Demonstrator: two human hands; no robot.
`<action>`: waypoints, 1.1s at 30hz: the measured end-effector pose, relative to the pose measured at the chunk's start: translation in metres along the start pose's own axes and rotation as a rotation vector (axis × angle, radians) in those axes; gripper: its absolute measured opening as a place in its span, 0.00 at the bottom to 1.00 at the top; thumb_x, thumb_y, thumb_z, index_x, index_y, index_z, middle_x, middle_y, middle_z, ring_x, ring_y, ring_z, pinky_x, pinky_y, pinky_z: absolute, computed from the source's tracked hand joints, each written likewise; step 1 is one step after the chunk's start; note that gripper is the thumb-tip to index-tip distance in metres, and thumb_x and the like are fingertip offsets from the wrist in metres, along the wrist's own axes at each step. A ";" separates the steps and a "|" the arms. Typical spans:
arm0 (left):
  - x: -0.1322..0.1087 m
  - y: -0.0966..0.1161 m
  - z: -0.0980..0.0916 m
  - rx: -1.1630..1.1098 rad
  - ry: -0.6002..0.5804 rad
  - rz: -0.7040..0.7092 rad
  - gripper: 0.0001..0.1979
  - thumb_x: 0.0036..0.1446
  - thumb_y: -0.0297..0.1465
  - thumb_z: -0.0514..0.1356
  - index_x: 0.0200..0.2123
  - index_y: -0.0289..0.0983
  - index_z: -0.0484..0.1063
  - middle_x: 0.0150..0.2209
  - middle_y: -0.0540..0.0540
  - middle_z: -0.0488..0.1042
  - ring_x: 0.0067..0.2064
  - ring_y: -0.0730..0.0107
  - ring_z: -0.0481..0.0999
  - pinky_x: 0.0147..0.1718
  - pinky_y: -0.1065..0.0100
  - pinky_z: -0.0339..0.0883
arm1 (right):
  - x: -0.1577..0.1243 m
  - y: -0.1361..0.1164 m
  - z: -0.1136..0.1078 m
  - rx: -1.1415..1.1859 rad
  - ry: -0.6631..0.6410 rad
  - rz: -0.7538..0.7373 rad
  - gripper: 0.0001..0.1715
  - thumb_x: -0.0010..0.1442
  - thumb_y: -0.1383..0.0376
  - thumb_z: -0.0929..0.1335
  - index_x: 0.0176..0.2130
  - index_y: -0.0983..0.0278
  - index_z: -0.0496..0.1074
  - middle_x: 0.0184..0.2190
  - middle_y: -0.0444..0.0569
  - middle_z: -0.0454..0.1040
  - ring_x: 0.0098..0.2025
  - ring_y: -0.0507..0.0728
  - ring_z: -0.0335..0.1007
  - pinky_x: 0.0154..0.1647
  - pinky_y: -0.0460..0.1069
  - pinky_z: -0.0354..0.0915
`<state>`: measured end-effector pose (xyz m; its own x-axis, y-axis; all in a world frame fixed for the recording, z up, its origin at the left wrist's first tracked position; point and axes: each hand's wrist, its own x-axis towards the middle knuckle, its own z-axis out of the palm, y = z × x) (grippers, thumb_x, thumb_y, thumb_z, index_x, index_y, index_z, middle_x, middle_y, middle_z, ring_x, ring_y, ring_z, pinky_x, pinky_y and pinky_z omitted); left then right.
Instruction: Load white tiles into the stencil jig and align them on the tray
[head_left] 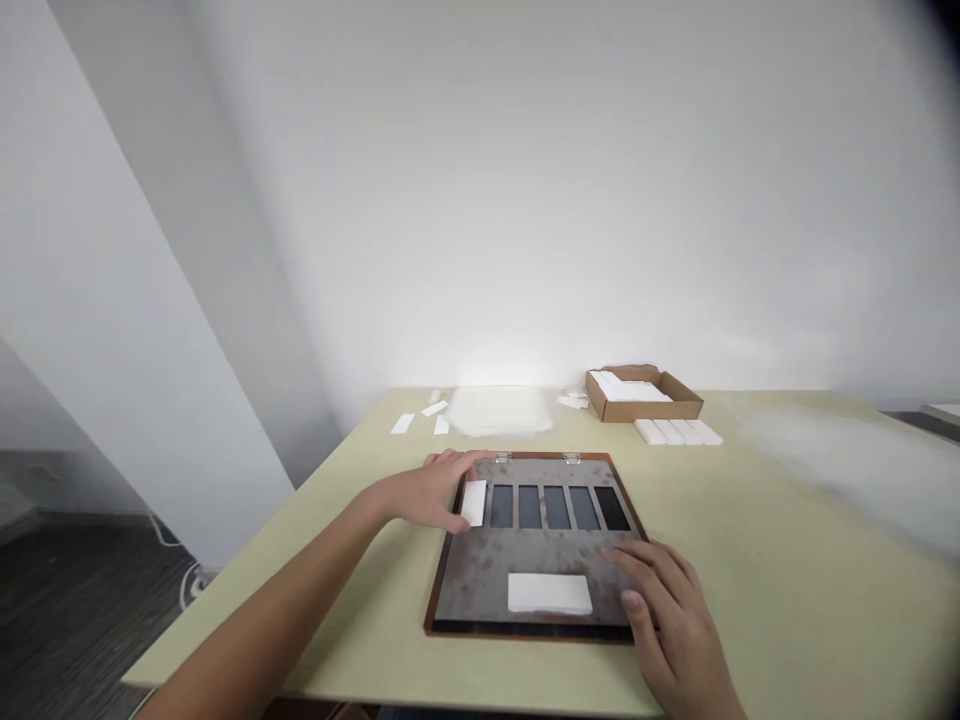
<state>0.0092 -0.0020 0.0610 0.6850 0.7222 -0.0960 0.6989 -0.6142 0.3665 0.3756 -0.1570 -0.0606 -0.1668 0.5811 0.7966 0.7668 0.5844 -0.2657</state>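
A grey metal plate [480,560] with a row of several rectangular slots and a brown-orange rim lies flat on the table in front of me. My left hand [431,492] is at its left side, thumb and fingers closed at the two ends of a small white rectangular piece [473,503] over the leftmost slot. Whether that piece sits fully in the slot I cannot tell. The other slots look dark. On the plate's lower part lies a white rectangular block [549,593]. My right hand [671,620] rests at the plate's right edge, fingers apart, holding nothing.
Behind the plate, loose white strips [403,423] lie on the pale yellow table [757,560] near a blurred white patch [501,410]. A cardboard box [637,411] with white pieces inside stands at the back right, a row of white blocks [677,432] before it. A wall closes off the back.
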 end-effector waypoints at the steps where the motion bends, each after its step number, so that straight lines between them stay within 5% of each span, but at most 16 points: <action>1: 0.005 0.000 0.003 0.002 -0.004 0.008 0.35 0.68 0.46 0.65 0.72 0.42 0.59 0.63 0.37 0.69 0.61 0.47 0.72 0.61 0.40 0.68 | 0.000 0.000 0.000 0.003 0.001 0.003 0.18 0.74 0.64 0.63 0.60 0.59 0.73 0.56 0.53 0.74 0.58 0.62 0.68 0.59 0.59 0.64; 7: 0.011 -0.012 0.008 0.002 -0.026 0.043 0.32 0.69 0.46 0.63 0.70 0.40 0.62 0.64 0.37 0.69 0.63 0.47 0.72 0.63 0.39 0.66 | 0.006 -0.004 -0.003 0.016 0.012 -0.014 0.18 0.74 0.64 0.62 0.58 0.59 0.74 0.54 0.52 0.75 0.56 0.61 0.70 0.57 0.58 0.67; 14: -0.006 -0.021 0.012 -0.037 0.022 0.028 0.53 0.57 0.58 0.69 0.77 0.55 0.47 0.68 0.41 0.67 0.68 0.39 0.66 0.66 0.44 0.63 | 0.007 -0.004 -0.006 0.026 0.008 -0.003 0.18 0.75 0.63 0.61 0.58 0.59 0.74 0.53 0.53 0.75 0.56 0.61 0.70 0.56 0.58 0.68; 33: -0.014 -0.037 0.041 -0.150 0.151 0.045 0.39 0.66 0.48 0.65 0.74 0.54 0.54 0.68 0.44 0.66 0.71 0.45 0.60 0.71 0.47 0.55 | 0.001 0.001 -0.008 0.028 -0.066 0.060 0.21 0.78 0.56 0.59 0.58 0.55 0.75 0.55 0.51 0.76 0.57 0.62 0.71 0.54 0.56 0.71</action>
<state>-0.0184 -0.0023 0.0108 0.6687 0.7412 0.0590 0.6218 -0.6009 0.5023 0.3815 -0.1605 -0.0554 -0.1622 0.6510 0.7415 0.7589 0.5626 -0.3279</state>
